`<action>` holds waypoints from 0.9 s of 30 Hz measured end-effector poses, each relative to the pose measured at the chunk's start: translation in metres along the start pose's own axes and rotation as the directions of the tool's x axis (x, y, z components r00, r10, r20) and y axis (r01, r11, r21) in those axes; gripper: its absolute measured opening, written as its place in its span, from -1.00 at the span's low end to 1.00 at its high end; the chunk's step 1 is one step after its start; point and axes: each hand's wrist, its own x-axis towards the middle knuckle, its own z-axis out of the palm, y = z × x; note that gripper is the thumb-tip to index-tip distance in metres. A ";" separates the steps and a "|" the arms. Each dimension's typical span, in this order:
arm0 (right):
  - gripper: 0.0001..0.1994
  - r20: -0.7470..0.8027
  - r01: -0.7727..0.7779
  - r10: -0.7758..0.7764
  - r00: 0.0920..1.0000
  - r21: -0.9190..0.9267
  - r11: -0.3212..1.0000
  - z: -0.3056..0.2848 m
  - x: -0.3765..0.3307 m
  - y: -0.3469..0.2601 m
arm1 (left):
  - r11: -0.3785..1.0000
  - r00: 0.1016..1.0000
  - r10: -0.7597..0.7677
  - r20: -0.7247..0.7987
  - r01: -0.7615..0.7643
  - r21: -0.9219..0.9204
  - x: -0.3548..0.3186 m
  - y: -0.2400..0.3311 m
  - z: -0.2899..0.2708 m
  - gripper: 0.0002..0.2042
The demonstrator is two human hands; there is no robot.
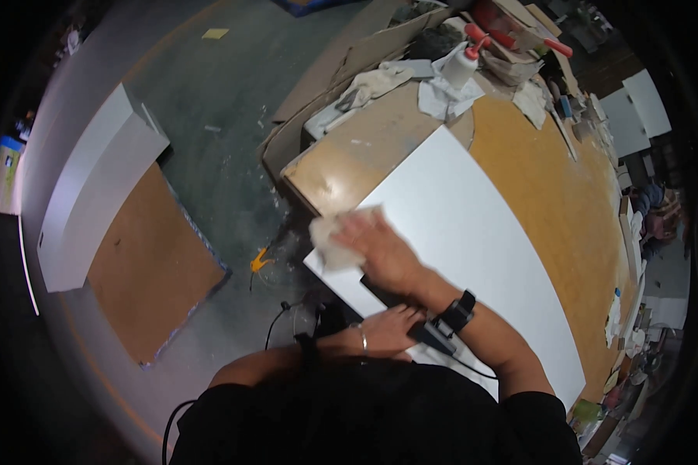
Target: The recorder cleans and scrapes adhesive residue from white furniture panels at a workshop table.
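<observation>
My right hand presses a crumpled off-white rag near the left end of a long white panel. The fingers lie over the cloth and are smeared by motion. Just below, my left hand is by the panel's near edge, under the right forearm. Its fingers bend against a dark bar-shaped object with a black cable; the right forearm hides part of that object, and its kind is unclear. The panel lies flat across a tan worktable.
A white bottle with a red cap, cloths and cardboard crowd the table's far side. Left on the floor are a white angled panel, a brown board and a yellow clamp-like item. Clutter lines the right rim.
</observation>
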 end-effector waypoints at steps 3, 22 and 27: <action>-0.46 -0.183 -0.304 0.304 0.935 0.025 0.952 -0.019 0.010 0.030 | 0.985 0.963 -0.081 0.256 0.116 -0.126 0.018 0.001 -0.002 -0.56; -0.43 -0.234 -0.430 0.405 0.884 -0.066 0.900 0.007 0.005 -0.009 | 0.104 0.275 -0.944 -0.182 -0.277 -0.955 -0.069 -0.046 -0.026 -0.61; -0.42 -0.234 -0.426 0.406 0.884 -0.042 0.904 0.009 0.006 -0.010 | 0.146 0.300 -0.918 -0.259 -0.352 -0.925 -0.069 -0.053 -0.019 -0.72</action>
